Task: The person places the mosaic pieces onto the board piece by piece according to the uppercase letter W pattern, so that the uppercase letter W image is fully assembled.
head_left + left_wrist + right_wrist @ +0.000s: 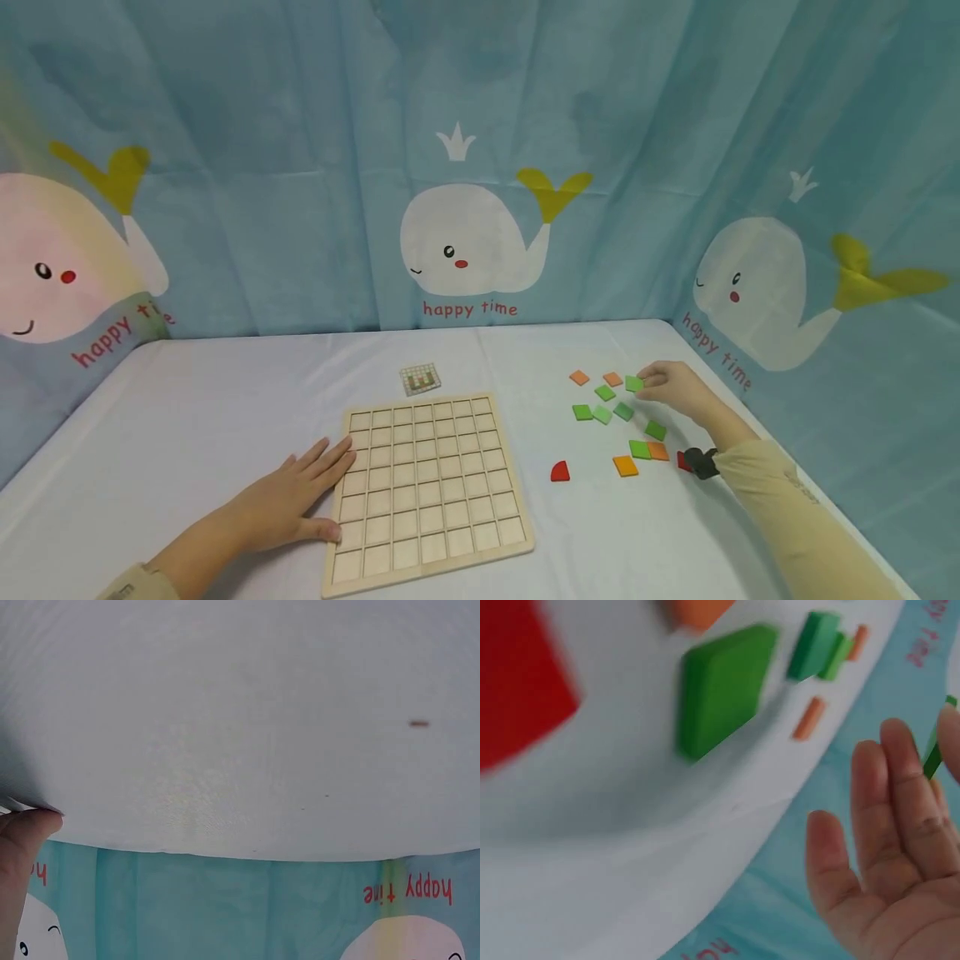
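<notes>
My left hand [288, 500] lies flat with its fingers spread, fingertips and thumb on the left edge of a wooden grid board [431, 487]. Only a fingertip [34, 825] of that hand shows in the left wrist view. Over at the right, my right hand [678, 392] pinches a green square tile [634, 383] between thumb and fingers. The right wrist view shows this tile [931, 750] edge-on at the fingertips, partly covered by the thumb [951, 739]; the other fingers are extended.
Several loose green and orange tiles [582, 412] lie right of the board, with a red quarter-round piece [560, 472] nearer it. Another red piece [684, 461] is partly behind the black wrist camera [702, 462]. A small pattern card [420, 378] lies behind the board. Curtains [300, 208] surround the table.
</notes>
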A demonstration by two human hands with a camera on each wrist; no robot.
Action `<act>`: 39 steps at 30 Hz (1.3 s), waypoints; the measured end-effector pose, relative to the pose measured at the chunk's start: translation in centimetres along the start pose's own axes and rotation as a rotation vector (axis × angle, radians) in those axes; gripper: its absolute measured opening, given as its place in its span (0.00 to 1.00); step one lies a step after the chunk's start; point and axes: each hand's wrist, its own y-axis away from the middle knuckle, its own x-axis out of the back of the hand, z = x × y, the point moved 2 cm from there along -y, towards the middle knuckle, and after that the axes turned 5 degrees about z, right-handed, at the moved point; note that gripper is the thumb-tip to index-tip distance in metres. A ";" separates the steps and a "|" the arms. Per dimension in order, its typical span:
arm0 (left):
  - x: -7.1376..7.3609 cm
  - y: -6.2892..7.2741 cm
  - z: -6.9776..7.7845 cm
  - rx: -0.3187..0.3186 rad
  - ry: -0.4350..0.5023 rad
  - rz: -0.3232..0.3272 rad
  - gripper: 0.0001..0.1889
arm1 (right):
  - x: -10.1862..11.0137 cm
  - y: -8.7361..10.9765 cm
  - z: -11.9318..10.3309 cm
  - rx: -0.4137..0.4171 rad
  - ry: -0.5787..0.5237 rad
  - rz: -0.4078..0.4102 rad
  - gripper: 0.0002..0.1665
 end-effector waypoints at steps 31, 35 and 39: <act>-0.2 -0.1 -0.1 -0.007 0.037 -0.022 0.50 | -5.5 3.7 -8.3 -0.006 -0.333 -0.041 0.23; -0.3 -0.1 -0.2 -0.010 0.025 -0.019 0.50 | -6.3 3.8 -9.1 0.036 -0.390 -0.039 0.19; -0.2 -0.1 -0.2 -0.010 0.042 -0.028 0.50 | -7.3 4.0 -9.6 0.083 -0.412 -0.056 0.17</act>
